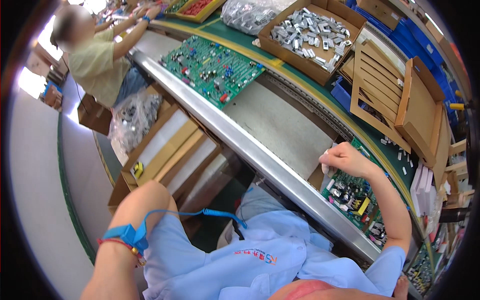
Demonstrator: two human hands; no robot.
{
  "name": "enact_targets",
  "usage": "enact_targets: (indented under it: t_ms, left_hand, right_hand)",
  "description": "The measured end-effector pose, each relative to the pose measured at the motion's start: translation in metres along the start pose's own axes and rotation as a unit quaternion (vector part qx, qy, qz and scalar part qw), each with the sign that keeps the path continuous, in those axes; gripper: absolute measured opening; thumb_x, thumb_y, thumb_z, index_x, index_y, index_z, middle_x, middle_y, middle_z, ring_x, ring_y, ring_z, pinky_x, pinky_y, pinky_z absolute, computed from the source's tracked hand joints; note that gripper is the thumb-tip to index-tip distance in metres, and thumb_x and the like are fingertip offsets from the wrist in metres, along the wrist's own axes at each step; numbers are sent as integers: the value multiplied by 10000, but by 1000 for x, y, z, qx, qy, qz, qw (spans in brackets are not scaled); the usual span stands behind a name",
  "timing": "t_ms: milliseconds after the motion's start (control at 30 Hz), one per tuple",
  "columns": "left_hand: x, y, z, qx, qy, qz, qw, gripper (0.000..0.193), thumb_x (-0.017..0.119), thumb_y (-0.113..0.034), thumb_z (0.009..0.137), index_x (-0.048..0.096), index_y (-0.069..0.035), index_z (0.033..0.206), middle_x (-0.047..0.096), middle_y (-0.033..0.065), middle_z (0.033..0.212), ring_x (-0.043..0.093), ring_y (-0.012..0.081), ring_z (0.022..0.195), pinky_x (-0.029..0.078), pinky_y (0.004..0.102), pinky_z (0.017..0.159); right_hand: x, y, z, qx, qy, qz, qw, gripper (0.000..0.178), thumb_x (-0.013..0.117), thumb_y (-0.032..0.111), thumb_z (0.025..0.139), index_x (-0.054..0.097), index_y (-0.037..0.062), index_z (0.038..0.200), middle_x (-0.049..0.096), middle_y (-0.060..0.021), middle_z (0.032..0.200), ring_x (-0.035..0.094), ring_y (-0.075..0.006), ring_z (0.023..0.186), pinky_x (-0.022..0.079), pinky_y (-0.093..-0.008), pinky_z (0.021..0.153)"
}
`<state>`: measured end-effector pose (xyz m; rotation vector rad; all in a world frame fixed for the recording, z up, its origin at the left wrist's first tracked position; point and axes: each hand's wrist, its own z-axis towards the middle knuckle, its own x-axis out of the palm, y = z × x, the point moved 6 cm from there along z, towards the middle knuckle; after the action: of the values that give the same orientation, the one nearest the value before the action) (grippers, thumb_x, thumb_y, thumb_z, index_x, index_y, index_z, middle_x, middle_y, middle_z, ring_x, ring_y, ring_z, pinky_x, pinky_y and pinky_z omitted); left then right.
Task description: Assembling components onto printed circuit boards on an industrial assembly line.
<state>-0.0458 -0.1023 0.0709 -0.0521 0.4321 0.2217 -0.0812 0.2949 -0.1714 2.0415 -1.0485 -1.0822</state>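
The right hand is clenched around a small pale part, hovering at the 11 o'clock corner of a green circuit board lying on the worktop. The left hand is out of view; only its forearm with a blue wrist strap shows.

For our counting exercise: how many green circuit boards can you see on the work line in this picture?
2 clearly. One circuit board lies on the belt ahead, near the box of metal parts. The other board lies under the right hand. More green boards at the lower right edge may be partly hidden.
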Motion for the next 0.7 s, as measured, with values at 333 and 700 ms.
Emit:
enact_targets:
  t_ms: [333, 700]
  left_hand:
    - [-185, 110, -211, -294, -412, 186, 842, 345, 551, -216, 929, 567, 19, 1180, 589, 160, 1192, 598, 210, 1061, 453, 355, 956]
    - [-266, 260, -415, -710, 124, 626, 298, 459, 472, -360, 922, 564, 9, 1179, 638, 258, 1068, 599, 390, 1051, 252, 647, 1005]
  right_hand:
    - [-1, -32, -13, 92, 9, -167, 982, 489, 582, 469, 882, 674, 21, 710, 668, -96, 638, 658, -233, 621, 499, -334, 620]
    - [-8, -69, -91, 164, -116, -156, 967, 391, 667, 322, 840, 622, -24, 663, 611, -188, 621, 623, -288, 579, 472, -380, 562]
